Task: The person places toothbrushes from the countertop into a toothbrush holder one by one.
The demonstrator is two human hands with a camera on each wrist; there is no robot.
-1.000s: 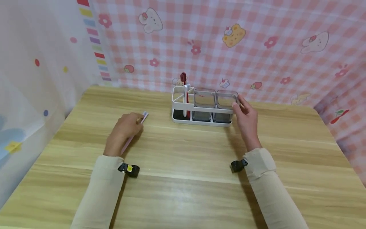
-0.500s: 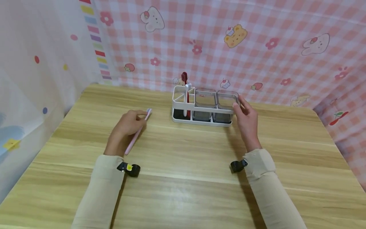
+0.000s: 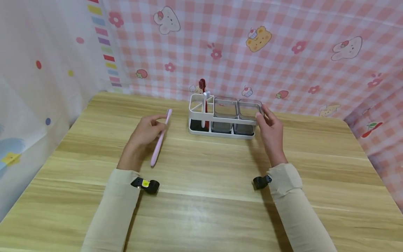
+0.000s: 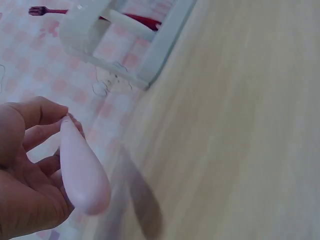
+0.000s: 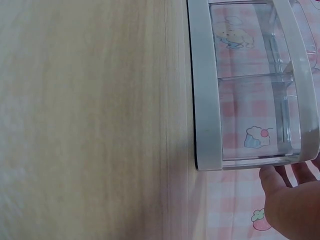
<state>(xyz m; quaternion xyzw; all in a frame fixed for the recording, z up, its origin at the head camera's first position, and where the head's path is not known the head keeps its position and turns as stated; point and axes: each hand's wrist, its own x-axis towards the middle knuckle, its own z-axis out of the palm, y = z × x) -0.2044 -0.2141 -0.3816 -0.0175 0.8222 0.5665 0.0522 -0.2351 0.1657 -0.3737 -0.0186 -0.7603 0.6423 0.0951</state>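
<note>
My left hand (image 3: 147, 130) pinches a pink toothbrush (image 3: 158, 147) near its bristle end. The brush slants over the table left of the white toothbrush holder (image 3: 234, 121). In the left wrist view, the thick rounded end of the pink handle (image 4: 86, 185) points toward the camera, with a shadow on the wood beside it. My right hand (image 3: 271, 134) grips the holder's right end, thumb at the front corner and fingers behind. A dark red toothbrush (image 3: 202, 84) and a white toothbrush (image 3: 204, 110) stand in the holder's left section. Two clear cups (image 3: 225, 109) fill its other sections.
The wooden table (image 3: 201, 196) reaches back to a pink checked cloth (image 3: 189, 42) hanging close behind the holder. A white dotted cloth (image 3: 41, 91) hangs at the left. Small black cameras (image 3: 152, 186) sit on both wrists.
My left hand has moved right and farther back with the pink toothbrush, whose handle now shows more fully and stands steeper in view. The right hand and the holder have stayed put.
</note>
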